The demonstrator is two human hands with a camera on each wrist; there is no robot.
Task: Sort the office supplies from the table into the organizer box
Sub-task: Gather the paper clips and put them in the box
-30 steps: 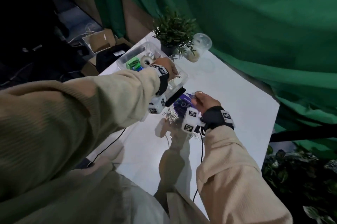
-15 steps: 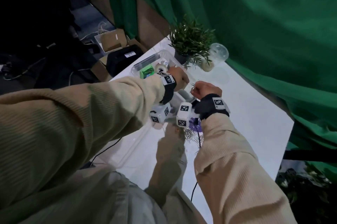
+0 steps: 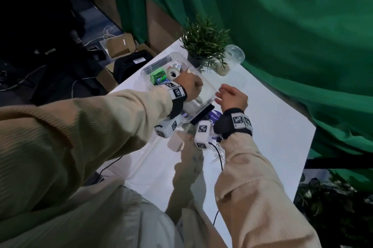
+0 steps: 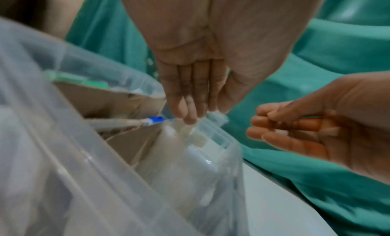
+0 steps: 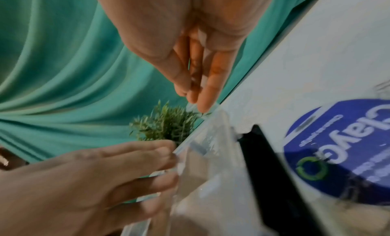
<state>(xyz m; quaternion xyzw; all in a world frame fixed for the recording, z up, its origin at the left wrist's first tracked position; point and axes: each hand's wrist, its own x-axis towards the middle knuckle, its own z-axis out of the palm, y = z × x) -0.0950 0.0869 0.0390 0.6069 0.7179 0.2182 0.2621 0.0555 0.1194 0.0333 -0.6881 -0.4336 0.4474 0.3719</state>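
Observation:
The clear organizer box (image 3: 157, 62) stands at the table's far left, with a green box (image 3: 157, 74) and a tape roll (image 3: 172, 72) inside. In the left wrist view a blue-capped pen (image 4: 155, 119) lies in the box (image 4: 63, 139). My left hand (image 3: 189, 86) reaches over the box and pinches its near right rim (image 4: 200, 116), also visible in the right wrist view (image 5: 168, 166). My right hand (image 3: 224, 94) hovers just right of that rim with loose fingers (image 5: 196, 99). Pale glints show between them; I cannot tell if they are clips. Loose paper clips (image 3: 217, 153) lie by my right wrist.
A round blue lid (image 5: 337, 148) and a black flat object (image 5: 274, 173) lie against the box's near end. A potted plant (image 3: 203, 44) and a clear cup (image 3: 232, 58) stand behind the box. The white table (image 3: 262, 146) ends at a green curtain.
My right hand rose from the blue lid, carried pinched paper clips over the box, and now hangs loose beside the rim. My left hand stayed at the box.

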